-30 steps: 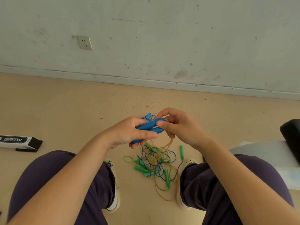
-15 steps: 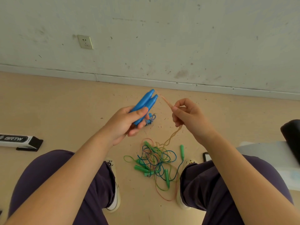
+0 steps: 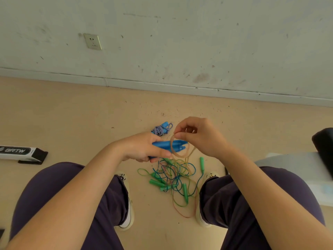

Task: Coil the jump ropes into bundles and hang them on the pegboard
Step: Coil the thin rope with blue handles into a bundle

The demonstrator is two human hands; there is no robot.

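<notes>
My left hand [image 3: 142,148] grips a pair of blue jump-rope handles [image 3: 169,145], which lie level and point right. My right hand [image 3: 200,137] pinches the tan rope [image 3: 182,156] just above the handle tips, and a loop of it hangs round them. Below on the floor, between my feet, lies a tangle of green, blue and tan ropes [image 3: 173,175] with several green handles. A coiled blue-and-white rope bundle [image 3: 161,129] with a blue handle rests on the floor beyond my left hand. No pegboard is in view.
I sit facing a pale wall with a socket [image 3: 92,41]. A white and black box marked BRTW [image 3: 21,153] lies on the floor at the left. A grey surface [image 3: 292,163] with a black object [image 3: 324,148] is at the right.
My left hand lowered the blue handles from pointing up to lying level. My right hand brought the tan rope back over the handle tips, forming a loop.
</notes>
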